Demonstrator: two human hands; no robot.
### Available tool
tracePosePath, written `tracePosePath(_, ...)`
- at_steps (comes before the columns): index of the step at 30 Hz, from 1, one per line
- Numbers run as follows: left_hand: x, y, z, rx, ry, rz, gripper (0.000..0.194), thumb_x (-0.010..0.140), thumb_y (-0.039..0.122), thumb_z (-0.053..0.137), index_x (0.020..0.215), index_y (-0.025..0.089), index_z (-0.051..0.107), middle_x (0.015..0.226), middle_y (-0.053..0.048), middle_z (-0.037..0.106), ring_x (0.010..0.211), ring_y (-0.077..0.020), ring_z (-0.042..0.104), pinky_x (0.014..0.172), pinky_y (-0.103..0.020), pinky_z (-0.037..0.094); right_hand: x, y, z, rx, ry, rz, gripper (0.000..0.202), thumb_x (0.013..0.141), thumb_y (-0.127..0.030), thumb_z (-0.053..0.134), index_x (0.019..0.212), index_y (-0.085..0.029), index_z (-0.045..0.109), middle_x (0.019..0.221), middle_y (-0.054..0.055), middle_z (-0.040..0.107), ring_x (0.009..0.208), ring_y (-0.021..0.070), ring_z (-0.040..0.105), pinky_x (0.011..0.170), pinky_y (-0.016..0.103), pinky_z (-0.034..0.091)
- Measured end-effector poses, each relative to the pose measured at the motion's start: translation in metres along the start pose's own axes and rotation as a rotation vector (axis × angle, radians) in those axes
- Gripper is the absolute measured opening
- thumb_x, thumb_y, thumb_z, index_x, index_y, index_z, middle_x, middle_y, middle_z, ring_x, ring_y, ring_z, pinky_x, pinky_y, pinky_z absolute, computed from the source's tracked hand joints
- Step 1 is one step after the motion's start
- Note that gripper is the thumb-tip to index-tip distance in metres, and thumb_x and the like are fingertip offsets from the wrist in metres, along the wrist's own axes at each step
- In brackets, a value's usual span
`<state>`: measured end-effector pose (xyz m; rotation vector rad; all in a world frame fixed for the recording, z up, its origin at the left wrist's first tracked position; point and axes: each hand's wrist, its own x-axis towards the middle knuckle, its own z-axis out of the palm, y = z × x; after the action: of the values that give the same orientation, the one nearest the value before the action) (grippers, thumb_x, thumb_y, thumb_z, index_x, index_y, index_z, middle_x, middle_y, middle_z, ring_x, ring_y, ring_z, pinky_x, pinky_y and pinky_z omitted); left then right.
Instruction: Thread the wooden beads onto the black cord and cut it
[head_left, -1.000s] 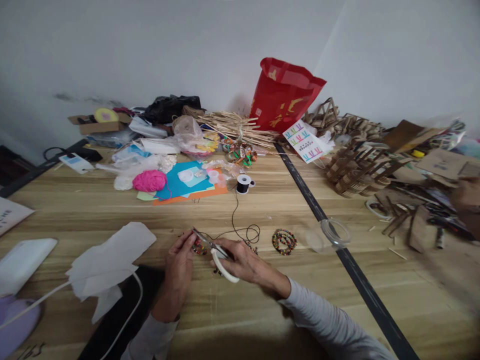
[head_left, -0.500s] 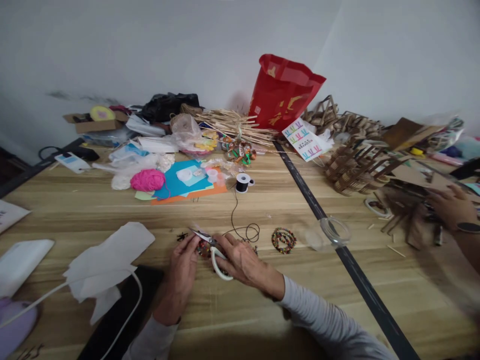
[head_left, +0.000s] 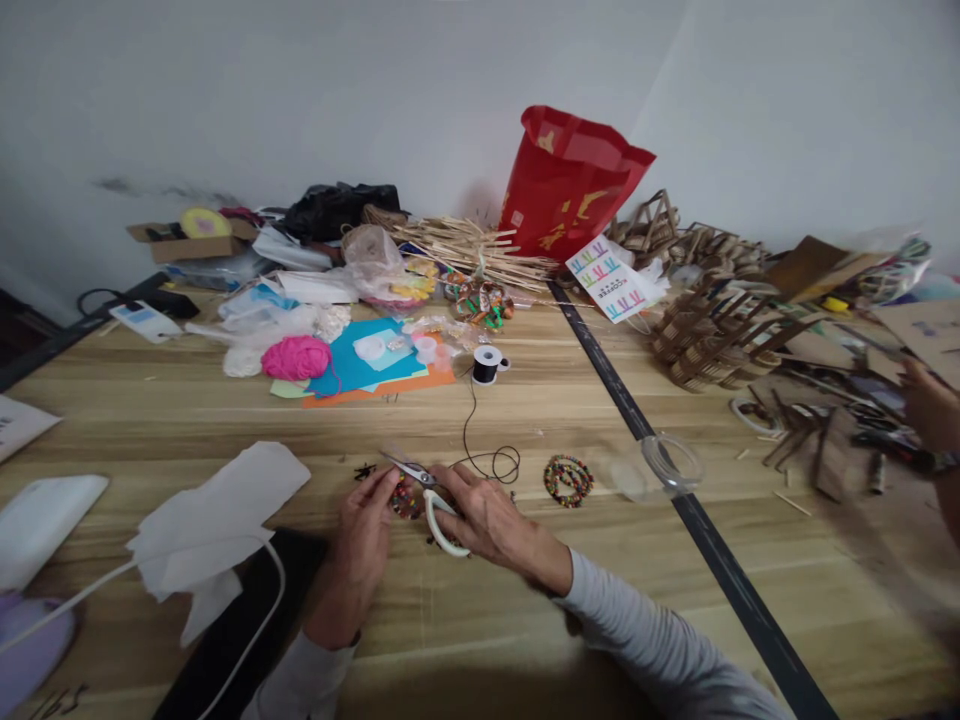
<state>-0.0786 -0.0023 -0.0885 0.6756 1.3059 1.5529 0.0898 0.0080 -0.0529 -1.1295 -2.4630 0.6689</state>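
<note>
My right hand (head_left: 480, 515) is wrapped round white-handled scissors (head_left: 444, 528), whose blades point left toward my left fingertips. My left hand (head_left: 364, 545) is closed in a pinch at the edge of a multicoloured beaded bracelet (head_left: 406, 500); the exact spot it grips is too small to make out. The bracelet lies under the blades, partly hidden by both hands. More beads show beneath my right hand. Right of it lies a coiled string of beads (head_left: 568, 482). Black cord (head_left: 474, 430) runs from a spool (head_left: 486, 366) down toward my right hand.
Along the back stand pink yarn (head_left: 296, 357), blue paper (head_left: 364, 365), a bundle of sticks (head_left: 472, 245) and a red bag (head_left: 574, 185). Small woven baskets (head_left: 705, 335) and a co-worker's hand (head_left: 930, 405) are at right. White paper (head_left: 217, 515) and a cable lie left.
The scissors and my right hand have shifted very slightly, while my left hand keeps its pinch. At far right the co-worker's hand has moved up and right, and a cardboard piece appears there.
</note>
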Motion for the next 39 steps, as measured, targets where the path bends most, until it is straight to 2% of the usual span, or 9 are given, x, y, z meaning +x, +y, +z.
tracePosePath(4, -0.001, 0.008, 0.000, -0.012, 0.030, 0.004, 0.021, 0.061, 0.034, 0.077, 0.073, 0.018, 0.072, 0.075, -0.005, 0.072, 0.068, -0.0213, 0.063, 0.067, -0.032, 0.051, 0.000, -0.002, -0.002, 0.005, -0.006, 0.016, 0.042, 0.091, -0.029, 0.057, 0.130, -0.020, 0.045, 0.103, 0.006, 0.060, 0.087, 0.0186, 0.061, 0.073, 0.026, 0.044)
tracePosePath(9, -0.003, 0.016, 0.000, 0.036, -0.001, 0.002, 0.016, 0.059, 0.029, 0.077, 0.069, 0.017, 0.073, 0.075, -0.005, 0.072, 0.070, -0.0217, 0.062, 0.069, -0.032, 0.051, 0.000, -0.002, -0.002, -0.054, -0.016, 0.031, 0.047, 0.089, -0.031, 0.060, 0.132, -0.020, 0.044, 0.105, 0.007, 0.060, 0.091, 0.0202, 0.061, 0.073, 0.027, 0.045)
tracePosePath(18, -0.002, 0.005, 0.001, -0.045, -0.018, -0.031, 0.017, 0.063, 0.034, 0.072, 0.071, 0.020, 0.072, 0.073, -0.004, 0.070, 0.067, -0.0214, 0.062, 0.063, -0.032, 0.050, -0.001, -0.003, -0.003, -0.125, -0.013, -0.009, 0.043, 0.090, -0.031, 0.058, 0.129, -0.019, 0.044, 0.107, 0.008, 0.057, 0.099, 0.0217, 0.057, 0.077, 0.029, 0.045)
tracePosePath(26, -0.009, 0.023, 0.006, 0.027, -0.041, -0.016, 0.018, 0.059, 0.031, 0.076, 0.070, 0.017, 0.073, 0.072, -0.003, 0.071, 0.068, -0.0196, 0.062, 0.066, -0.029, 0.050, 0.000, -0.003, -0.005, -0.140, -0.035, -0.004, 0.043, 0.093, -0.032, 0.055, 0.132, -0.019, 0.042, 0.106, 0.009, 0.056, 0.097, 0.0224, 0.057, 0.075, 0.031, 0.046)
tracePosePath(30, -0.004, 0.014, 0.004, -0.050, -0.007, -0.036, 0.027, 0.055, 0.033, 0.080, 0.073, 0.015, 0.072, 0.072, -0.001, 0.072, 0.066, -0.0175, 0.063, 0.066, -0.027, 0.049, 0.000, -0.003, -0.006, -0.135, -0.041, -0.002, 0.043, 0.094, -0.031, 0.053, 0.134, -0.019, 0.041, 0.107, 0.009, 0.056, 0.098, 0.0223, 0.057, 0.075, 0.030, 0.047)
tracePosePath(34, 0.001, 0.002, -0.003, 0.008, -0.010, -0.037, 0.029, 0.057, 0.035, 0.079, 0.076, 0.014, 0.072, 0.072, -0.002, 0.072, 0.068, -0.0184, 0.064, 0.068, -0.028, 0.049, 0.000, -0.003, -0.007, -0.134, -0.049, 0.000, 0.042, 0.095, -0.031, 0.052, 0.135, -0.020, 0.041, 0.108, 0.009, 0.056, 0.098, 0.0215, 0.057, 0.075, 0.029, 0.047)
tracePosePath(39, 0.002, -0.003, -0.008, 0.072, -0.030, 0.009, 0.030, 0.063, 0.038, 0.077, 0.080, 0.014, 0.072, 0.078, -0.004, 0.073, 0.074, -0.0202, 0.065, 0.071, -0.029, 0.049, 0.001, -0.003, -0.007, -0.152, -0.060, 0.006, 0.045, 0.095, -0.032, 0.053, 0.135, -0.020, 0.040, 0.108, 0.009, 0.056, 0.096, 0.0210, 0.059, 0.075, 0.029, 0.047)
